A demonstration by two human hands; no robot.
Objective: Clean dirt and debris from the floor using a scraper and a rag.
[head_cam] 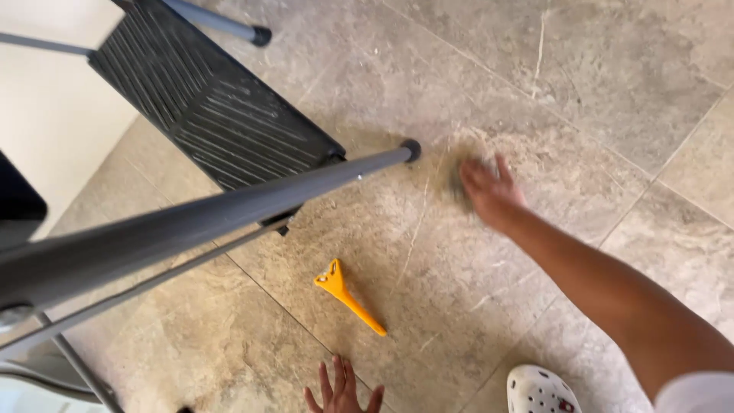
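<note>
Scrub pad (459, 180), greenish-grey and blurred, lies flat on the stone floor tile (612, 69), just beside the foot of the grey stepladder leg (410, 150). Right hand (489, 191) presses down on it, palm over pad, fingers spread narrow and laid flat on top; arm reaches in from the lower right. A dull, smeared patch shows on the tile around the pad.

Left hand (342, 390) is at the bottom edge, fingers fanned wide, flat on the floor, holding nothing; judged as a brace for body wt. Orange plastic scraper (348, 294) lies loose on the tile betw. the two hands, apart from both. White perforated clog (539, 390) shows at bottom right.

Technique, as a judgement:
- Keep pad fully under the palm; even pressure, no fingertip-only contact.
- Work short overlapping strokes across the smeared patch.
- Hold clear of the ladder foot and the black ribbed step (214, 99) overhead.
- Keep the bracing hand planted, off wet areas.
</note>
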